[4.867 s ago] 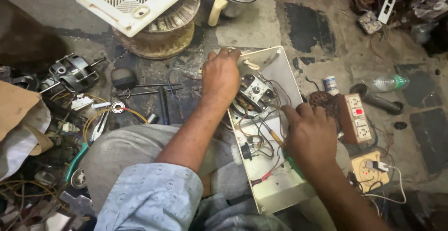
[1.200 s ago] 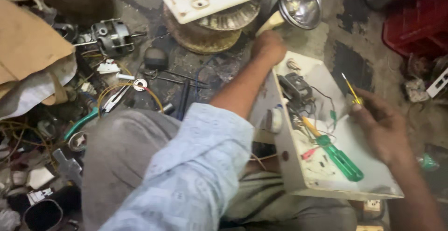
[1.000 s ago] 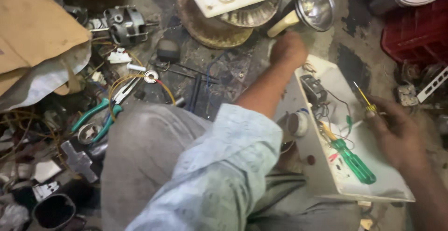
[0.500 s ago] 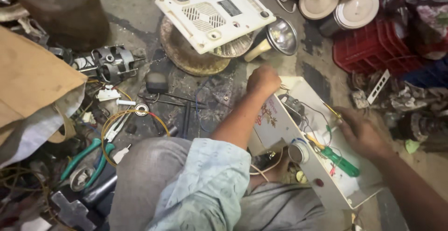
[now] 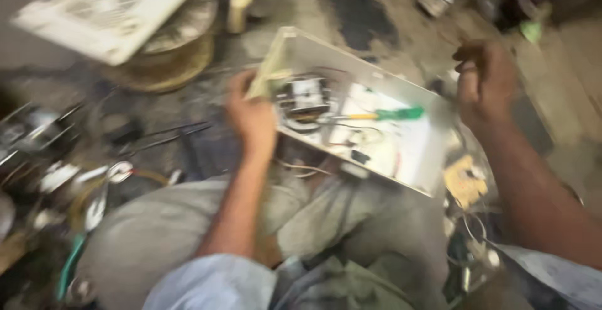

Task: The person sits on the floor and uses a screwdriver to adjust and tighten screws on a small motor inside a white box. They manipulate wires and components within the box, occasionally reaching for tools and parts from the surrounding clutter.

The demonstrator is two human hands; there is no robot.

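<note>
Open white case (image 5: 401,153), tilted across the lap: left hand (image 5: 252,117) grips its near-left wall. Inside: wired component (image 5: 306,97), green screwdriver (image 5: 382,114) lying loose. Right hand (image 5: 484,81), fingers curled, raised beside the case's right edge; contents, if any, cannot be told. Left: white panel (image 5: 106,9) on a spool (image 5: 175,53); scattered tools, blurred.

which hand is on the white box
The left hand: it grips the near edge of the white box. The right hand is raised off to the box's right side, fingers curled, not touching it.
</note>
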